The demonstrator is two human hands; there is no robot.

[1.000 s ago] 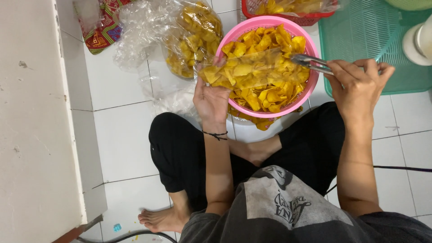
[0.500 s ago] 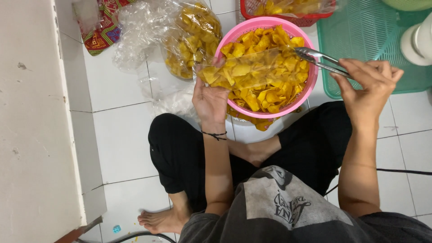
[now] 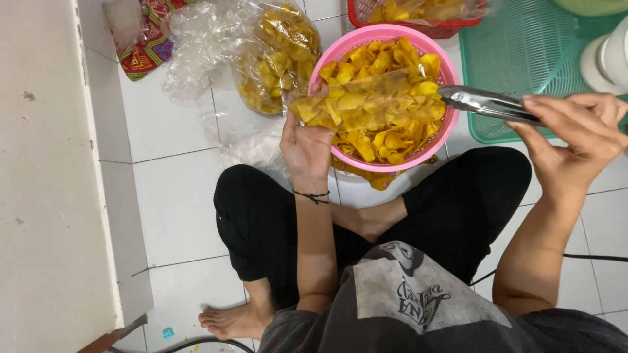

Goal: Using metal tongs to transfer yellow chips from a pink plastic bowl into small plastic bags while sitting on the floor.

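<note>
A white tiled floor (image 3: 176, 196) fills the scene, and a person in black trousers and a grey printed shirt is seated cross-legged on it, a bare foot showing at the near left. A pale wall or ledge (image 3: 46, 183) runs down the left side. At the far right a green plastic mesh tray (image 3: 523, 59) lies flat, with a white container (image 3: 608, 59) on its right part. A pink plastic basket (image 3: 386, 39) of yellow chips is set on the floor just beyond the knees, in the middle of the scene. To its left a large clear bag of chips (image 3: 275, 59) lies slumped, and a red basket (image 3: 418, 26) with more chips is seen at the far edge. A patterned cloth (image 3: 154, 42) lies at the far left.

A smaller clear plastic bag (image 3: 366, 104), partly filled with chips, is held over the pink basket by the left hand (image 3: 306, 147), whose fingers are closed on the bag's left edge. Metal tongs (image 3: 487, 104) are gripped in the right hand (image 3: 575, 137), the fingers wrapped round the handles, and their tips are brought to the bag's right-hand opening, above the basket's right rim. A thin dark cord is worn on the left wrist.
</note>
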